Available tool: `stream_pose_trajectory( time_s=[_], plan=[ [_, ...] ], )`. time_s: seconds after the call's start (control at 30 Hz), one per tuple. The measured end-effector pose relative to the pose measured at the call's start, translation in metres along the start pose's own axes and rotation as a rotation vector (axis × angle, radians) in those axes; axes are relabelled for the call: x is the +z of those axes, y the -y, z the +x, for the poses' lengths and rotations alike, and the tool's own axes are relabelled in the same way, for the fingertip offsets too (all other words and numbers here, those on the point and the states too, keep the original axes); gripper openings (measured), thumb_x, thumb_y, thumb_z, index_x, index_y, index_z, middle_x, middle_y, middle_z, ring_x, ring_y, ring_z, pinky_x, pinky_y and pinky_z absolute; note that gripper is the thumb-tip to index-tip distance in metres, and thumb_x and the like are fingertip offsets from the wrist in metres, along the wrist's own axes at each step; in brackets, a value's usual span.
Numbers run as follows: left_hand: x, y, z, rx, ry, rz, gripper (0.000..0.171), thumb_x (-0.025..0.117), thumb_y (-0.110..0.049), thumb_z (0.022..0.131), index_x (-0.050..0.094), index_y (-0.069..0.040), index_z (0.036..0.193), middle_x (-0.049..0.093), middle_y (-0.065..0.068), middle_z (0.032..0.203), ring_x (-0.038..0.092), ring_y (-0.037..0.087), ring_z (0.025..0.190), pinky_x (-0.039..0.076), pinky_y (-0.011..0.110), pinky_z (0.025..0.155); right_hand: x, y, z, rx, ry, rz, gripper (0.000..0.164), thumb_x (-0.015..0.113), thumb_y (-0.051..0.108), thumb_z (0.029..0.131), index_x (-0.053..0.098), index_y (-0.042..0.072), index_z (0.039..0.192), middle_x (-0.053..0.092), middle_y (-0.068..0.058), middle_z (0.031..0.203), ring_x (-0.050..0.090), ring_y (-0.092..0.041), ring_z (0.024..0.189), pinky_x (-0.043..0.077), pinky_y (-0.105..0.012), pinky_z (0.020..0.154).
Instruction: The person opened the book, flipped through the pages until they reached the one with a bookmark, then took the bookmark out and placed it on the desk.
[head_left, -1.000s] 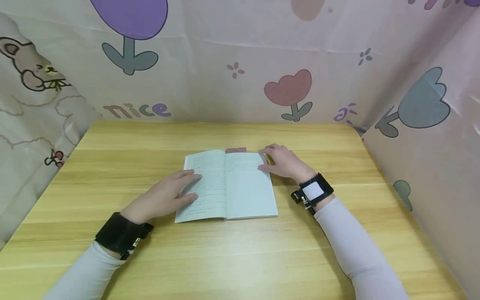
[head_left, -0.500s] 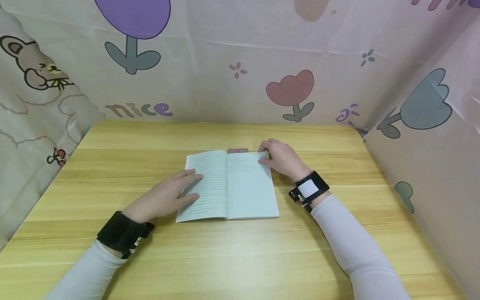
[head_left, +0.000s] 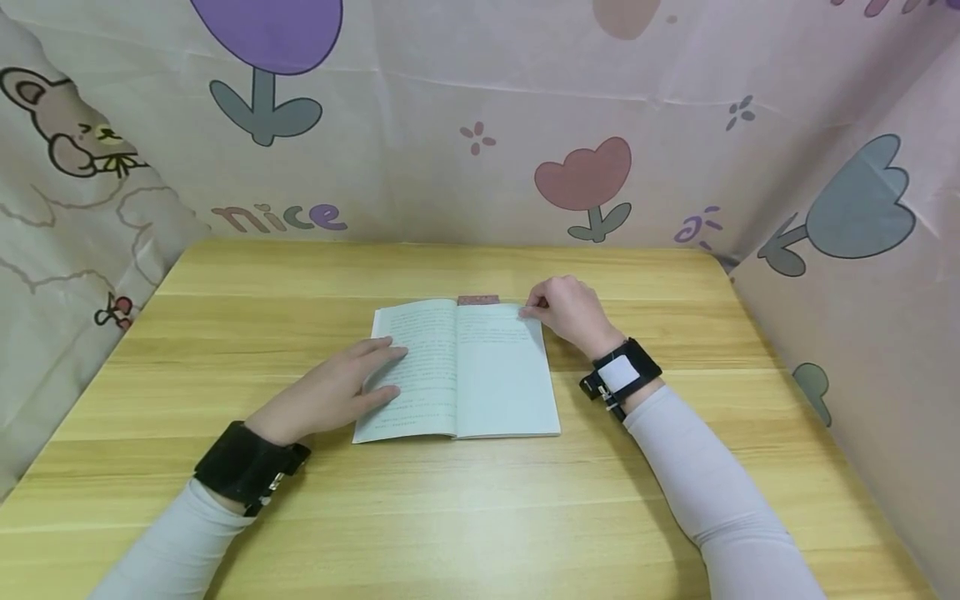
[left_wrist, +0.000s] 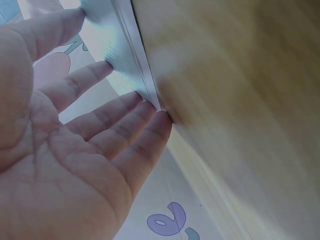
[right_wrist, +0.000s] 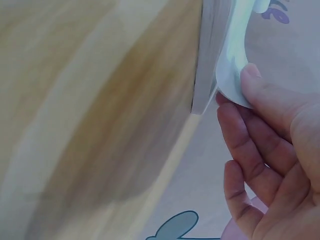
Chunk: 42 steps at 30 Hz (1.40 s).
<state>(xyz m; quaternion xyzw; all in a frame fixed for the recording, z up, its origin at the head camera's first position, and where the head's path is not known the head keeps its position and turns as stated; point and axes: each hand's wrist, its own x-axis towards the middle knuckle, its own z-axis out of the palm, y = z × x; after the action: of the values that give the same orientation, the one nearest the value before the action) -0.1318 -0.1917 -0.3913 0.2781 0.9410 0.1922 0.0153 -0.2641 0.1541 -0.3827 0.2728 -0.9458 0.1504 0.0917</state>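
Observation:
An open book [head_left: 502, 383] lies on the wooden table, printed lines on its left page and a few at the top of its right page. My left hand [head_left: 341, 392] rests on the left page with fingers spread and straight; in the left wrist view its fingertips press along the book's edge. At the top right corner my right hand [head_left: 573, 312] pinches a page [right_wrist: 232, 82] between thumb and fingers. The right wrist view shows that corner curled up, apart from the thicker stack of pages [right_wrist: 207, 65] beneath.
A reddish-brown strip [head_left: 477, 300] sticks out past the book's top edge near the spine. The wooden table [head_left: 480, 517] reaches back to a printed cloth [head_left: 420, 167], which also hangs at both sides.
My right hand has gone from spread fingers at the right page's corner to a pinch on that corner. The left hand stays in place on the left page.

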Motion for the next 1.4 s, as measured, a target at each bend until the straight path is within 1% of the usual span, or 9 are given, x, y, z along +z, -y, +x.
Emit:
stream_pose_trajectory(
  time_s=[0.2,0.33,0.57,0.77,0.9,0.97,1.13,1.23,1.4],
  plan=[
    [0.0,0.0,0.0,0.006,0.006,-0.006,0.056,0.061,-0.031,0.095,0.047,-0.006,0.143,0.038,0.022,0.145,0.038,0.038,0.129,0.035,0.053,0.1,-0.003,0.0,0.0,0.011,0.005,0.001,0.013,0.074,0.027,0.085,0.077,0.014,0.085,0.066,0.006,0.075,0.055,-0.01,0.062,0.045,-0.026,0.054],
    [0.0,0.0,0.0,0.005,0.006,-0.005,0.056,0.061,-0.03,0.095,0.047,-0.005,0.143,0.038,0.022,0.145,0.038,0.039,0.129,0.035,0.053,0.1,-0.005,-0.002,-0.002,0.083,0.048,0.09,0.019,0.071,0.025,0.088,0.074,0.01,0.099,0.064,0.003,0.076,0.055,-0.012,0.064,0.045,-0.027,0.057],
    [-0.001,0.0,0.0,0.011,0.006,-0.003,0.056,0.061,-0.031,0.095,0.047,-0.005,0.143,0.038,0.022,0.145,0.038,0.038,0.129,0.036,0.053,0.1,-0.01,-0.006,-0.016,0.243,0.178,0.379,0.056,0.072,0.022,0.087,0.05,0.009,0.137,0.066,-0.001,0.08,0.059,-0.018,0.068,0.045,-0.03,0.059],
    [0.0,0.0,0.001,0.003,0.017,-0.003,0.056,0.061,-0.03,0.095,0.047,-0.005,0.143,0.038,0.022,0.145,0.038,0.038,0.13,0.035,0.053,0.1,-0.017,-0.003,-0.03,0.251,0.27,0.529,0.08,0.076,0.019,0.083,0.032,0.007,0.148,0.069,-0.001,0.082,0.062,-0.021,0.073,0.043,-0.031,0.065],
    [0.0,0.0,0.001,-0.001,0.021,0.001,0.057,0.062,-0.031,0.094,0.047,-0.005,0.143,0.038,0.022,0.145,0.037,0.037,0.13,0.035,0.052,0.101,-0.02,0.0,-0.037,0.277,0.307,0.571,0.076,0.076,0.025,0.083,0.038,0.005,0.145,0.069,-0.001,0.083,0.06,-0.022,0.073,0.043,-0.03,0.062],
    [0.0,-0.001,0.001,-0.004,0.025,0.004,0.057,0.062,-0.031,0.094,0.047,-0.005,0.143,0.038,0.021,0.145,0.037,0.037,0.13,0.035,0.052,0.101,-0.021,0.002,-0.041,0.289,0.325,0.597,0.064,0.074,0.029,0.085,0.048,0.004,0.138,0.07,-0.001,0.086,0.063,-0.022,0.076,0.046,-0.031,0.063],
    [-0.001,-0.001,0.001,-0.015,0.034,0.008,0.058,0.06,-0.033,0.095,0.045,-0.006,0.144,0.036,0.021,0.147,0.036,0.036,0.131,0.034,0.051,0.102,-0.027,0.003,-0.05,0.266,0.379,0.678,0.031,0.067,0.034,0.09,0.07,0.006,0.101,0.071,-0.002,0.085,0.067,-0.022,0.08,0.051,-0.037,0.073],
    [-0.001,-0.001,0.0,-0.011,0.029,0.005,0.058,0.061,-0.032,0.095,0.045,-0.006,0.145,0.035,0.021,0.147,0.036,0.037,0.131,0.034,0.052,0.101,-0.03,0.004,-0.054,0.254,0.405,0.727,0.03,0.065,0.034,0.092,0.072,0.006,0.088,0.07,-0.006,0.081,0.068,-0.026,0.078,0.053,-0.038,0.078],
    [-0.001,-0.001,-0.001,-0.007,0.024,-0.001,0.058,0.061,-0.03,0.095,0.045,-0.005,0.144,0.035,0.022,0.147,0.036,0.038,0.131,0.034,0.053,0.101,-0.032,0.006,-0.056,0.235,0.412,0.76,0.032,0.063,0.034,0.093,0.071,0.004,0.086,0.067,-0.011,0.079,0.068,-0.028,0.078,0.054,-0.035,0.079]
  ],
)
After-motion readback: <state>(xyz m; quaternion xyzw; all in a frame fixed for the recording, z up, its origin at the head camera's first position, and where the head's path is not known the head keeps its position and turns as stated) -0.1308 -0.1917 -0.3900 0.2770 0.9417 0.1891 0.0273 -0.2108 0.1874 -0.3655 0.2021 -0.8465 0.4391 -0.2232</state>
